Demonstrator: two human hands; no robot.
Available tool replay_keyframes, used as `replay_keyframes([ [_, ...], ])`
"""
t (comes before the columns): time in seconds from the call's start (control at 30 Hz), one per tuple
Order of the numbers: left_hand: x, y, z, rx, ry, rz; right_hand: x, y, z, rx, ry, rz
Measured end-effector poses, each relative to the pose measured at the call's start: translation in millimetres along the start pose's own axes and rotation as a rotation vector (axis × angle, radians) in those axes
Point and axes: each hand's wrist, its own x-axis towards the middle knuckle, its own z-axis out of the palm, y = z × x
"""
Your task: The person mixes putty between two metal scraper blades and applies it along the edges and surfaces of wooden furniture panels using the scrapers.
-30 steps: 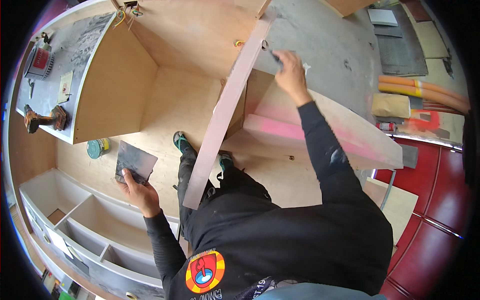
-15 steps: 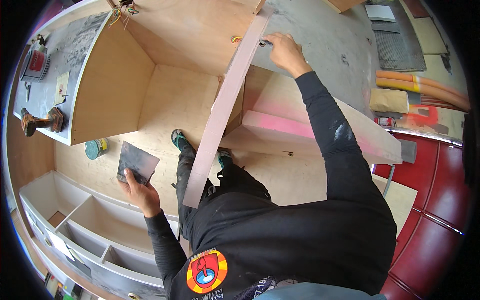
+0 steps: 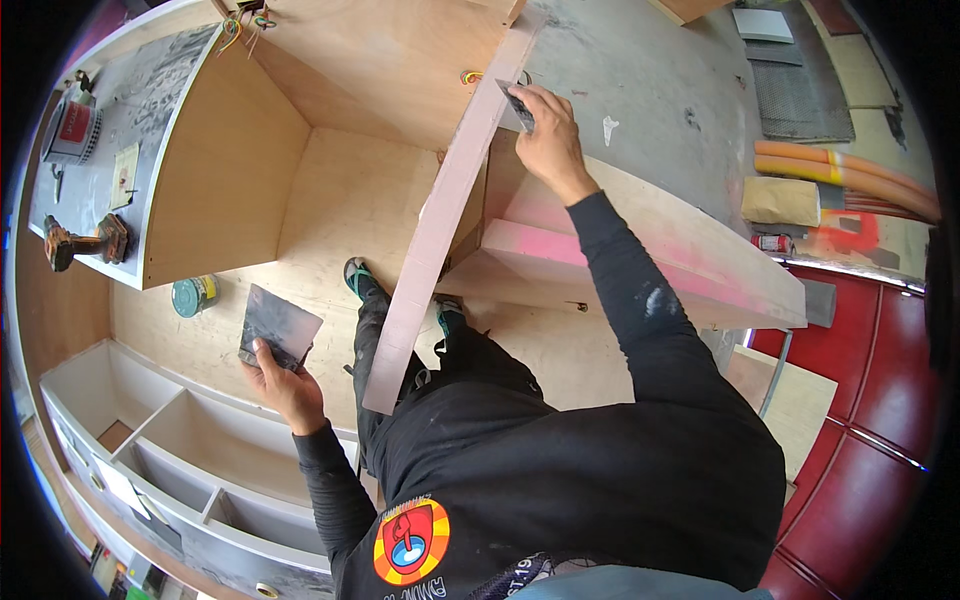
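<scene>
My left hand (image 3: pixel 287 392) is closed on the lower edge of a flat, square, grey-smeared putty plate (image 3: pixel 280 322), the thumb lying on its face. In my right hand (image 3: pixel 556 148), farther off, is a small dark putty scraper (image 3: pixel 514 104). Its blade lies over the far part of a long narrow board (image 3: pixel 430 260) coated pale pink; whether it touches is hard to tell. This board slants from beside my legs up to the top. Right of it a white panel (image 3: pixel 610 262) with a pink-sprayed edge joins a grey-smeared surface (image 3: pixel 660 120).
A cordless drill (image 3: pixel 85 241) and a tin (image 3: pixel 72 132) are on the cabinet top at left. A green tub (image 3: pixel 194 296) sits on the wooden floor. White compartments (image 3: pixel 215 440) run along the lower left. Orange tubes (image 3: pixel 840 172) and red padded panels (image 3: pixel 870 400) are at right.
My right hand has drawn nearer and slightly left, bringing the scraper over the pink board. A pale mark now shows on the grey surface. The left hand has barely moved.
</scene>
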Motion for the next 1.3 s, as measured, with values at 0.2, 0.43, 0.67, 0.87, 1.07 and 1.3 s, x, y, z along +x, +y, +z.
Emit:
replay_keyframes([
  [0.2,-6,2,2,-0.071,-0.004,0.020,-31,1,18,-0.066,0.097,0.000],
  [0.43,-10,5,9,-0.048,0.005,0.013,18,22,-29,-0.205,-0.021,0.090],
  [0.67,-6,4,9,-0.057,-0.005,0.020,72,24,-24,-0.353,-0.335,0.220],
  [0.87,-6,-1,2,-0.056,0.011,0.005,35,-4,-31,-0.345,-0.395,0.120],
  [1.07,-7,-5,3,-0.071,-0.008,0.007,-25,-42,-34,-0.285,-0.352,-0.017],
  [1.3,-5,-6,5,-0.091,0.012,-0.004,-50,-40,-23,0.004,-0.130,-0.057],
])
